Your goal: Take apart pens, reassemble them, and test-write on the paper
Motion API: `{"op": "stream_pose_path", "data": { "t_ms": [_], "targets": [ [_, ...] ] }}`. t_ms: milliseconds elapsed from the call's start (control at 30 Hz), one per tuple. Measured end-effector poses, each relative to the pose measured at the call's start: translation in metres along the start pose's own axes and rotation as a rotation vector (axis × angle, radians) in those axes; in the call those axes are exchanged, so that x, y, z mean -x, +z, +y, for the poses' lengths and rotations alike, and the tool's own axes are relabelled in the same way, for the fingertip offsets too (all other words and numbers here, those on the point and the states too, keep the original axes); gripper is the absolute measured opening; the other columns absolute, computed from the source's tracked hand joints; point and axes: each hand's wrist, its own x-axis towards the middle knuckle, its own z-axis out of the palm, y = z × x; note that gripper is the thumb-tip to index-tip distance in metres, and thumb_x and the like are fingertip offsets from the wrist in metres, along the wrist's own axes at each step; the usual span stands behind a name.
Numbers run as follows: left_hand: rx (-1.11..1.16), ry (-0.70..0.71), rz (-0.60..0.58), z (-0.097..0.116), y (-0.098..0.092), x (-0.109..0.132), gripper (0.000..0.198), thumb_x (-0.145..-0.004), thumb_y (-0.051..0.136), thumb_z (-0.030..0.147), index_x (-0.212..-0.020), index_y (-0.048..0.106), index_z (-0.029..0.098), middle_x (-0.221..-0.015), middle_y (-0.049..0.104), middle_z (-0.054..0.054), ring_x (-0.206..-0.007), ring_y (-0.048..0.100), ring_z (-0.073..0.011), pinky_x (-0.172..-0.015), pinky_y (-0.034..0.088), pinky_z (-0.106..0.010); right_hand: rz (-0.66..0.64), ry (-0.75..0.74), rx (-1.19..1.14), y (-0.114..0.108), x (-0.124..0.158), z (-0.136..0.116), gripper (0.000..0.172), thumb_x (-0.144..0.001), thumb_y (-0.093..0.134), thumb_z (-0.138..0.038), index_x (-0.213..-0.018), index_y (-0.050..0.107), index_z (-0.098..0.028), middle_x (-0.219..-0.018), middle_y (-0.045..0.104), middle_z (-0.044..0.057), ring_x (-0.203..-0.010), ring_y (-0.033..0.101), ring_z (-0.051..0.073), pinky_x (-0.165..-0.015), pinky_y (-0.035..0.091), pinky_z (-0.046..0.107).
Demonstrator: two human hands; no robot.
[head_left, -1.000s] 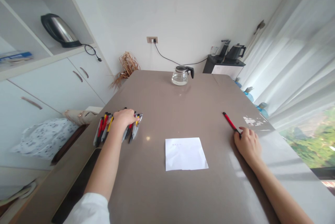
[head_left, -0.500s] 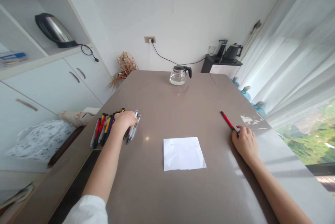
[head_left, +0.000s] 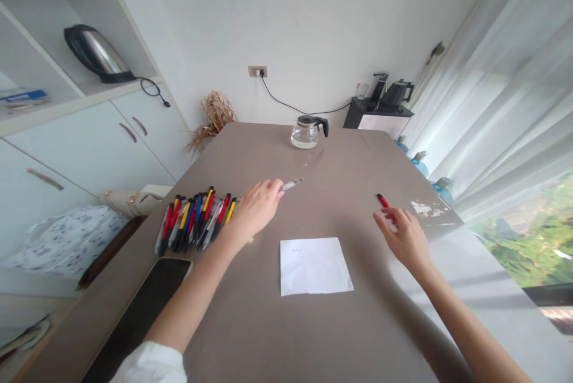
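My left hand (head_left: 257, 209) is closed round a clear pen (head_left: 292, 184), whose tip points to the right above the table. To its left lies a row of several pens (head_left: 192, 222) in red, yellow, blue, black and clear, partly covered by my left forearm. My right hand (head_left: 405, 238) hovers over the right side of the table, thumb and fingers apart and nothing between them. Just beyond its fingers a red pen (head_left: 382, 199) lies on the table, its lower part hidden by the hand. A white sheet of paper (head_left: 316, 266) with faint writing lies between my arms.
At the table's far edge stands a glass pot (head_left: 305, 132) with a black handle. A dark flat panel (head_left: 147, 305) lies at the near left. Beyond the table are a small black-topped stand (head_left: 380, 110) with a kettle, and blue water bottles (head_left: 419, 162) by the curtain.
My left hand has lifted from the pen row and moved right with a clear pen. My right hand has come off the red pen and risen, shifting slightly left.
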Motion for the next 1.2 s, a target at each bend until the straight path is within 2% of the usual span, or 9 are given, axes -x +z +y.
{"op": "stream_pose_path", "data": {
  "t_ms": [100, 167, 233, 300, 400, 567, 833, 1000, 1200],
  "targets": [
    [0.039, 0.171, 0.038, 0.025, 0.000, 0.005, 0.024, -0.086, 0.024, 0.020, -0.099, 0.045, 0.020, -0.087, 0.048, -0.006, -0.080, 0.047, -0.0166, -0.070, 0.038, -0.029, -0.239, -0.039, -0.187, -0.013, -0.007, -0.043, 0.044, -0.076, 0.034, -0.055, -0.081, 0.059, -0.020, -0.074, 0.060, 0.005, -0.061, 0.052, 0.016, -0.058, 0.038, 0.027],
    [0.067, 0.264, 0.031, 0.036, 0.002, 0.009, 0.030, -0.083, 0.027, 0.010, -0.105, 0.042, 0.021, -0.089, 0.047, -0.006, -0.082, 0.045, -0.0155, -0.071, 0.038, -0.027, -0.406, -0.087, -0.317, -0.017, -0.012, -0.068, 0.048, -0.077, 0.031, -0.056, -0.074, 0.061, -0.019, -0.068, 0.061, 0.004, -0.056, 0.051, 0.014, -0.054, 0.037, 0.025],
    [0.078, 0.330, 0.023, 0.042, 0.005, 0.011, 0.036, -0.080, 0.028, 0.005, -0.110, 0.040, 0.021, -0.090, 0.046, -0.005, -0.083, 0.045, -0.0150, -0.073, 0.038, -0.027, -0.572, -0.132, -0.425, -0.017, -0.018, -0.090, 0.052, -0.077, 0.030, -0.057, -0.067, 0.062, -0.017, -0.063, 0.061, 0.004, -0.053, 0.051, 0.013, -0.052, 0.036, 0.025],
    [0.073, 0.365, 0.024, 0.044, 0.007, 0.012, 0.038, -0.080, 0.028, 0.003, -0.112, 0.039, 0.020, -0.091, 0.046, -0.005, -0.083, 0.045, -0.0150, -0.074, 0.039, -0.028, -0.674, -0.142, -0.494, -0.013, -0.023, -0.106, 0.055, -0.076, 0.030, -0.058, -0.058, 0.060, -0.015, -0.058, 0.060, 0.005, -0.049, 0.049, 0.011, -0.050, 0.035, 0.024],
    [0.072, 0.361, 0.058, 0.039, 0.010, 0.010, 0.033, -0.083, 0.028, 0.009, -0.112, 0.039, 0.019, -0.091, 0.048, -0.006, -0.084, 0.046, -0.0154, -0.075, 0.039, -0.029, -0.707, -0.107, -0.557, -0.006, -0.029, -0.113, 0.053, -0.073, 0.036, -0.060, -0.054, 0.056, -0.015, -0.048, 0.055, 0.002, -0.043, 0.043, 0.009, -0.047, 0.033, 0.023],
    [0.150, 0.316, 0.100, 0.028, 0.014, 0.003, 0.022, -0.087, 0.028, 0.023, -0.100, 0.045, 0.017, -0.090, 0.052, -0.005, -0.085, 0.049, -0.0147, -0.075, 0.040, -0.028, -0.737, -0.004, -0.685, -0.005, -0.035, -0.097, 0.049, -0.070, 0.042, -0.059, -0.049, 0.049, -0.015, -0.043, 0.050, 0.000, -0.040, 0.038, 0.007, -0.045, 0.029, 0.023],
    [0.162, 0.251, 0.112, 0.024, 0.021, 0.001, 0.023, -0.087, 0.027, 0.028, -0.093, 0.046, 0.017, -0.085, 0.054, -0.003, -0.081, 0.052, -0.0146, -0.068, 0.041, -0.027, -0.803, 0.075, -0.921, -0.009, -0.040, -0.079, 0.044, -0.072, 0.042, -0.056, -0.061, 0.053, -0.015, -0.050, 0.051, 0.000, -0.043, 0.039, 0.007, -0.043, 0.028, 0.022],
    [0.192, 0.262, 0.103, 0.026, 0.024, 0.001, 0.022, -0.087, 0.026, 0.024, -0.089, 0.047, 0.016, -0.082, 0.056, -0.004, -0.081, 0.052, -0.0149, -0.068, 0.040, -0.027, -0.767, 0.039, -0.978, -0.004, -0.041, -0.080, 0.040, -0.071, 0.048, -0.052, -0.066, 0.056, -0.014, -0.053, 0.052, 0.001, -0.045, 0.038, 0.007, -0.046, 0.030, 0.022],
    [0.256, 0.241, 0.050, 0.025, 0.023, 0.002, 0.023, -0.087, 0.024, 0.022, -0.086, 0.046, 0.016, -0.079, 0.057, -0.004, -0.074, 0.054, -0.0149, -0.063, 0.039, -0.026, -0.706, -0.044, -0.896, -0.009, -0.039, -0.084, 0.038, -0.071, 0.048, -0.051, -0.071, 0.058, -0.014, -0.060, 0.056, 0.002, -0.048, 0.039, 0.008, -0.048, 0.033, 0.023]
  ]
}}
